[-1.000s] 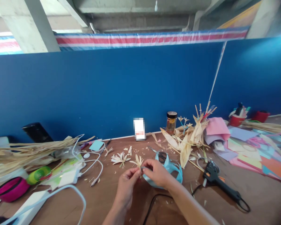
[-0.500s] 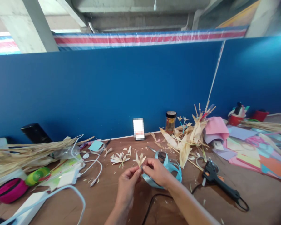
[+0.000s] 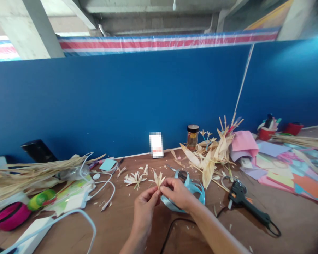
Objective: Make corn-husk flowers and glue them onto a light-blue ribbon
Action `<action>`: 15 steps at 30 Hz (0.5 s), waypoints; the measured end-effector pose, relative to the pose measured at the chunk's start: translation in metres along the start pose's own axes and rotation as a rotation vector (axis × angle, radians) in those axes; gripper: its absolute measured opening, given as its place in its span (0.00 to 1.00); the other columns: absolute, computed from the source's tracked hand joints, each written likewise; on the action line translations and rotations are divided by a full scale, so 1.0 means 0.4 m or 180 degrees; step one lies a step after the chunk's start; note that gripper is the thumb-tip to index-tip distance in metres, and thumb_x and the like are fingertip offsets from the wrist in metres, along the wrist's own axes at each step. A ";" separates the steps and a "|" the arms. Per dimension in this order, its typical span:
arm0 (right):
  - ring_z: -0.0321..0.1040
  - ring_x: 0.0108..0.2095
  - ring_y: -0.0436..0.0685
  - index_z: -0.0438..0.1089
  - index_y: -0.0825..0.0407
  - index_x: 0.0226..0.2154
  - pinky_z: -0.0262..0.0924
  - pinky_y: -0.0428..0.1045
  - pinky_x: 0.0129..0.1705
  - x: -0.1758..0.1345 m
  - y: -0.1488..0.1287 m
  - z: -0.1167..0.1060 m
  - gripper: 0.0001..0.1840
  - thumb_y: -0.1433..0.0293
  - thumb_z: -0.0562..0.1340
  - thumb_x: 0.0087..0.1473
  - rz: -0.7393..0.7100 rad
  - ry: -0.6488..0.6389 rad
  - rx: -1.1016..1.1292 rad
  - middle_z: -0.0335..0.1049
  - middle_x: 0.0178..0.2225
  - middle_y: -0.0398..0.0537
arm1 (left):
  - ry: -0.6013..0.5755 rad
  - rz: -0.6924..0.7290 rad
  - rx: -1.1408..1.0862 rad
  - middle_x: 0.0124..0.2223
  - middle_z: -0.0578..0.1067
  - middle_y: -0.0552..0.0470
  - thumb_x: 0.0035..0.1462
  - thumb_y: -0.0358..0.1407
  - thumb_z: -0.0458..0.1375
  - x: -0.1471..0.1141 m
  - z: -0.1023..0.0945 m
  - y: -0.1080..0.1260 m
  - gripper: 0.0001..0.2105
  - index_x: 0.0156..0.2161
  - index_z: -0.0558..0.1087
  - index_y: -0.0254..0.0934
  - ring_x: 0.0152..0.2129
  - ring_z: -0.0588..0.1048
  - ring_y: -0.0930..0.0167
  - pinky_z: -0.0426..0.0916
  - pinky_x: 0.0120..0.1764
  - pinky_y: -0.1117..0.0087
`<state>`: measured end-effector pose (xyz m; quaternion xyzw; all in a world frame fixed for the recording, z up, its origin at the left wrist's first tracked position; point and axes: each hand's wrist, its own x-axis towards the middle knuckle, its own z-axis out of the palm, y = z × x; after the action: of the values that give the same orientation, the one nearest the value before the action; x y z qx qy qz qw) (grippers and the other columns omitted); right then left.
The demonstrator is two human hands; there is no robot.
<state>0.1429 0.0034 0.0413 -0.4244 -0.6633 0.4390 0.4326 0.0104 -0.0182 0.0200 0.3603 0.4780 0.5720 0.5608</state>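
Between my two hands is a small flower of pale dried husk petals, its petals fanning upward above the fingertips. My left hand pinches its base between thumb and fingers. From the other side my right hand closes on the same base, and its fingers hide the lower end. A loop of light blue ribbon lies just behind and under my right hand. Scissors are partly covered by the ribbon. Left of the held flower, a second husk flower rests on the table.
A black glue gun lies at the right, its cord running across the front. Dried husks and a lidded jar stand behind. Coloured paper covers the far right. White cables, a power strip and straw fill the left.
Both hands stay almost in place, still pinching the flower's base. The right fingers have shifted slightly, and the whole view has moved a little.
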 end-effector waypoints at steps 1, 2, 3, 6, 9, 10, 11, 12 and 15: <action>0.61 0.26 0.49 0.68 0.56 0.23 0.56 0.43 0.29 0.000 -0.004 -0.003 0.08 0.70 0.56 0.49 -0.0001 -0.0010 0.0001 0.65 0.22 0.41 | -0.0023 -0.0091 -0.0085 0.26 0.77 0.53 0.36 0.36 0.67 0.001 0.000 0.003 0.15 0.34 0.76 0.34 0.20 0.69 0.77 0.64 0.26 0.78; 0.60 0.26 0.49 0.68 0.56 0.23 0.55 0.43 0.29 0.000 -0.008 -0.007 0.08 0.70 0.57 0.48 -0.0009 -0.0019 0.0002 0.65 0.22 0.41 | -0.0052 -0.0180 -0.0185 0.25 0.77 0.53 0.35 0.36 0.67 0.001 0.001 0.008 0.18 0.36 0.75 0.34 0.19 0.70 0.77 0.64 0.26 0.78; 0.60 0.25 0.49 0.68 0.56 0.23 0.55 0.43 0.29 -0.001 -0.012 -0.010 0.09 0.69 0.57 0.48 -0.0020 -0.0027 0.0008 0.65 0.21 0.41 | -0.0086 -0.0278 -0.0284 0.24 0.76 0.54 0.34 0.36 0.68 0.002 0.002 0.015 0.20 0.38 0.74 0.35 0.19 0.70 0.77 0.64 0.26 0.78; 0.60 0.25 0.49 0.67 0.56 0.22 0.55 0.43 0.29 -0.003 -0.023 -0.018 0.09 0.69 0.57 0.48 -0.0053 -0.0041 0.0095 0.64 0.21 0.40 | -0.0277 -0.0618 -0.0477 0.23 0.75 0.55 0.33 0.34 0.69 0.003 0.006 0.039 0.24 0.41 0.72 0.35 0.18 0.70 0.78 0.65 0.25 0.78; 0.59 0.25 0.48 0.66 0.55 0.22 0.55 0.43 0.29 -0.004 -0.022 -0.022 0.09 0.68 0.57 0.48 -0.0074 -0.0017 0.0283 0.63 0.21 0.39 | -0.0498 -0.0802 -0.0469 0.26 0.75 0.53 0.33 0.32 0.68 0.009 0.013 0.056 0.17 0.34 0.74 0.34 0.18 0.70 0.79 0.65 0.25 0.79; 0.59 0.25 0.48 0.65 0.55 0.22 0.55 0.43 0.29 -0.003 -0.018 -0.023 0.09 0.68 0.57 0.48 -0.0070 0.0011 0.0316 0.62 0.21 0.39 | -0.0529 -0.0768 -0.0437 0.25 0.75 0.54 0.34 0.32 0.68 0.012 0.017 0.057 0.15 0.32 0.74 0.34 0.18 0.70 0.79 0.64 0.24 0.79; 0.59 0.25 0.48 0.65 0.55 0.22 0.55 0.43 0.29 -0.002 -0.013 -0.023 0.09 0.68 0.57 0.49 -0.0057 0.0050 0.0319 0.62 0.21 0.39 | -0.0514 -0.0707 -0.0396 0.24 0.74 0.55 0.34 0.32 0.68 0.015 0.021 0.055 0.13 0.30 0.74 0.34 0.17 0.69 0.80 0.64 0.23 0.80; 0.59 0.25 0.48 0.65 0.55 0.23 0.55 0.43 0.29 0.000 -0.007 -0.023 0.09 0.68 0.56 0.49 -0.0037 0.0097 0.0292 0.63 0.21 0.39 | -0.0467 -0.0630 -0.0352 0.22 0.73 0.56 0.35 0.33 0.68 0.018 0.027 0.051 0.12 0.29 0.74 0.34 0.16 0.69 0.81 0.63 0.23 0.80; 0.59 0.25 0.49 0.66 0.55 0.24 0.55 0.43 0.28 0.006 0.011 -0.025 0.10 0.68 0.54 0.50 0.0001 0.0261 0.0127 0.64 0.22 0.40 | -0.0217 -0.0429 -0.0279 0.22 0.73 0.57 0.35 0.35 0.67 0.023 0.048 0.031 0.11 0.28 0.74 0.34 0.16 0.68 0.81 0.63 0.23 0.81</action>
<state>0.1525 0.0091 0.0399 -0.4335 -0.6361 0.4344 0.4677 0.0238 -0.0053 0.0361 0.3218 0.4562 0.5407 0.6292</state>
